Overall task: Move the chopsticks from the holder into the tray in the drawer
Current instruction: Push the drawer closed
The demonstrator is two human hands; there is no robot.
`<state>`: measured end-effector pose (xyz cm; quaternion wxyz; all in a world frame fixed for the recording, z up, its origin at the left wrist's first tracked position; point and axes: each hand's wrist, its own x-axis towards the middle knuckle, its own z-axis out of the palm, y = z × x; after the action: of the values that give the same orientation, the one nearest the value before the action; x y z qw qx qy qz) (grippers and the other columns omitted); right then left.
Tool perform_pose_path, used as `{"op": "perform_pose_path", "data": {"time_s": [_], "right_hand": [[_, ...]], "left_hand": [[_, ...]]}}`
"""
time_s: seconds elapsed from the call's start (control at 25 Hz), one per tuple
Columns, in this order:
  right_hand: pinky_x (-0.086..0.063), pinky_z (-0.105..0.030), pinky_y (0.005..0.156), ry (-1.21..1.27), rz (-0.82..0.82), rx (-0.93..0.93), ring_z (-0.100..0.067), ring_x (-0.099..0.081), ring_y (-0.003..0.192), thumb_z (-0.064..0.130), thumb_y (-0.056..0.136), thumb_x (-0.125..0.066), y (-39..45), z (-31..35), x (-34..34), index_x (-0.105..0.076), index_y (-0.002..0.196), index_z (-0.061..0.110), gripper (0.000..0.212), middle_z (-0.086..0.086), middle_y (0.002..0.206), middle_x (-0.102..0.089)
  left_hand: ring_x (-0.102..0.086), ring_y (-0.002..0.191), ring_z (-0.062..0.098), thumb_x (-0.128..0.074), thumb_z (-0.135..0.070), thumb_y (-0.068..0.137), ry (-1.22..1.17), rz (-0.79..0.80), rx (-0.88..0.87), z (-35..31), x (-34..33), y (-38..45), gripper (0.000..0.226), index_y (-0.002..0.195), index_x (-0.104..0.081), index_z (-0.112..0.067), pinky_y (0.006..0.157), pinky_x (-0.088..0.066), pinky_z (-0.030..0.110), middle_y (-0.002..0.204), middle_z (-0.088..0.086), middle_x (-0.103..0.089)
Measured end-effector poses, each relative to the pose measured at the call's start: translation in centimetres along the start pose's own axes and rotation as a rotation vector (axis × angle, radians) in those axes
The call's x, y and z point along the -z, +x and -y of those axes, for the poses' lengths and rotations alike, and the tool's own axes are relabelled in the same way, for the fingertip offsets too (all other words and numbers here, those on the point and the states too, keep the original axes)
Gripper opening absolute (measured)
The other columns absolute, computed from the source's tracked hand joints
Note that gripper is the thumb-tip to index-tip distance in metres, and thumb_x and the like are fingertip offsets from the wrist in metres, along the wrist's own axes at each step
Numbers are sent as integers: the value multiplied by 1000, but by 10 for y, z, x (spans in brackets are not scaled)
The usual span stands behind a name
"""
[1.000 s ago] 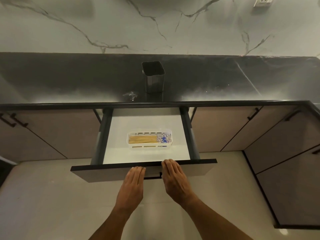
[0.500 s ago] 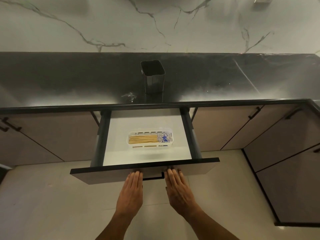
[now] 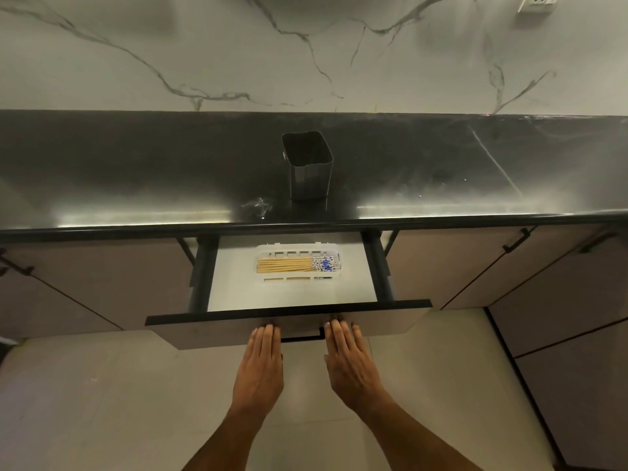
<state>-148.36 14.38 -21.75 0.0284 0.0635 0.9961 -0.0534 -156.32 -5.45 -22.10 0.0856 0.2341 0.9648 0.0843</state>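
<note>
Several wooden chopsticks point(image 3: 289, 265) with blue-and-white patterned ends lie side by side in a white slotted tray point(image 3: 298, 279). The tray sits in the open drawer point(image 3: 292, 297) under the counter. A dark metal holder point(image 3: 308, 164) stands upright on the black countertop, with nothing showing above its rim. My left hand point(image 3: 261, 363) and my right hand point(image 3: 350, 362) lie flat with straight fingers, fingertips pressing the drawer front point(image 3: 238, 329) on either side of its black handle point(image 3: 302, 338).
The black countertop point(image 3: 441, 171) runs full width below a marble backsplash. Closed cabinet doors flank the drawer, and more cabinets point(image 3: 560, 334) turn the corner at the right. Light floor tiles point(image 3: 102, 402) lie below.
Both hands have slid forward against the drawer front, and the drawer has moved inward toward the counter, with less of its white floor showing.
</note>
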Motion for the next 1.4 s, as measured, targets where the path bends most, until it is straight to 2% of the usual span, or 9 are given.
{"op": "perform_pose_path", "data": {"time_s": [0.12, 0.24, 0.44, 0.68, 0.76, 0.84, 1.0, 1.16, 1.4], "right_hand": [[-37, -52, 115, -1, -4, -2, -36, -46, 140, 29, 88, -71, 26, -5, 5, -32, 153, 2, 81, -19, 151, -45], [-36, -54, 116, -3, 0, -16, -36, -44, 141, 31, 89, -70, 54, -10, 7, -31, 154, 2, 81, -20, 152, -44], [-31, -56, 118, -21, 33, -47, -37, -38, 145, 33, 91, -65, 101, -10, 2, -24, 155, 2, 82, -21, 156, -37], [-27, -62, 118, -66, 107, -107, -44, -30, 147, 33, 95, -62, 172, -9, -2, -16, 154, -3, 83, -28, 159, -28], [-23, -62, 120, -86, 136, -126, -46, -24, 149, 35, 99, -55, 194, -10, 1, -16, 155, -3, 79, -30, 161, -20], [-11, -60, 123, -101, 158, -135, -45, -1, 153, 42, 104, -40, 210, -11, 0, -1, 157, -2, 78, -29, 165, 4], [-1, -56, 125, -108, 153, -131, -38, 17, 152, 48, 106, -25, 224, -13, -6, 11, 156, 0, 78, -24, 163, 20], [4, -54, 124, -118, 148, -124, -38, 17, 152, 49, 106, -22, 235, -16, 0, 14, 155, 1, 78, -23, 163, 18], [-7, -55, 125, -94, 140, -106, -37, 4, 155, 52, 106, -26, 240, -20, 16, 0, 158, 3, 76, -21, 167, 2]], "left_hand": [[-48, 136, 38, -76, -24, 82, 26, 4, 12, -3, 9, 25, 74, 145, -43, -2, 114, -28, 46, 146, 19, -51], [-48, 136, 39, -75, -22, 83, 42, -21, 12, -2, 14, 53, 74, 145, -41, -1, 112, -31, 47, 146, 21, -50], [-45, 138, 37, -60, -22, 90, 35, -93, -21, 20, 10, 101, 67, 148, -34, 0, 125, -16, 44, 148, 22, -46], [-36, 143, 37, -68, -11, 82, 21, -45, -34, 52, 19, 166, 84, 151, -22, 1, 125, -7, 42, 153, 24, -38], [-36, 143, 36, -60, -14, 89, 31, -69, -31, 59, 25, 184, 78, 153, -18, 1, 123, -14, 45, 155, 23, -34], [-36, 142, 35, -60, -18, 90, 6, -92, -51, 66, 25, 199, 85, 155, -7, -3, 120, -21, 47, 155, 21, -30], [-3, 153, 32, -52, -25, 94, 13, -89, -77, 75, 21, 213, 99, 152, 26, -10, 125, 6, 42, 166, 19, 1], [15, 150, 25, -49, -27, 97, 43, -82, -69, 71, 31, 226, 91, 153, 20, -5, 122, 15, 39, 164, 15, 13], [-6, 153, 32, -50, -29, 97, 80, -96, -94, 67, 42, 229, 83, 157, 0, -2, 124, -2, 47, 165, 18, -5]]}}
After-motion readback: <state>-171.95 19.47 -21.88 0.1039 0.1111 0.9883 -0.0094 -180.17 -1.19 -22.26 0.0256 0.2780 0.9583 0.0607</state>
